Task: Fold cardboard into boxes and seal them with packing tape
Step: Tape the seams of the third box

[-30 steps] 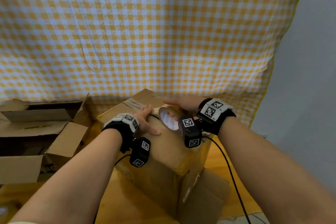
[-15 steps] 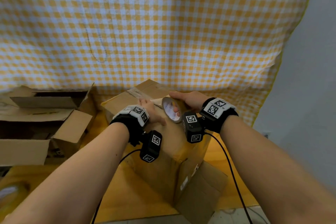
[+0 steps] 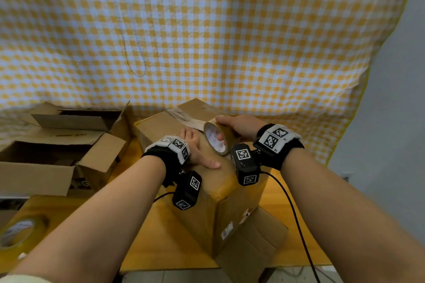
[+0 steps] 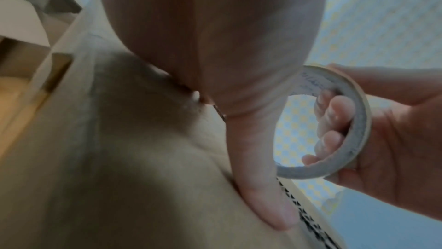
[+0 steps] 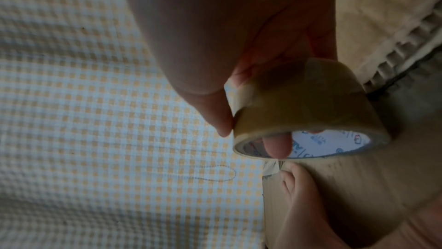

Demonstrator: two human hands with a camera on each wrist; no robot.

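A closed brown cardboard box stands on the wooden table in front of me. My left hand lies flat on its top, fingers straight, thumb stretched toward the tape strip. My right hand grips a roll of brown packing tape standing on edge on the box top, fingers through its core. In the left wrist view the roll sits right of my thumb. In the right wrist view the roll rests against the box.
An open cardboard box with raised flaps stands at the left. A second tape roll lies at the table's near left corner. A yellow checked cloth hangs behind. A black cable runs from my right wrist over the table's front edge.
The view has tilted up, so box and hands sit lower in frame. My right hand has drawn the roll slightly nearer along the box top; my left hand stays pressed flat.
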